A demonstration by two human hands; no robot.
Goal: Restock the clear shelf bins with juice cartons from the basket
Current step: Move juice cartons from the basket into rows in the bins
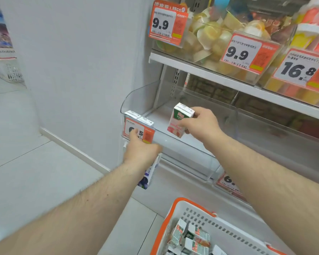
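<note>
At nine o'clock, the left hand [139,150] grips a blueberry carton [149,174], upright, below the clear bin [136,96]. Toward three, the right hand [201,124] clasps a pink carton [179,120] over the bin, long axis vertical, top toward twelve; best lowered flat beside the two cartons [138,117] at the front-left corner.

The clear bin [173,142] is looking like shiny smooth plastic; at 5 o'clock, the basket [226,234] is showing matt white plastic.
</note>
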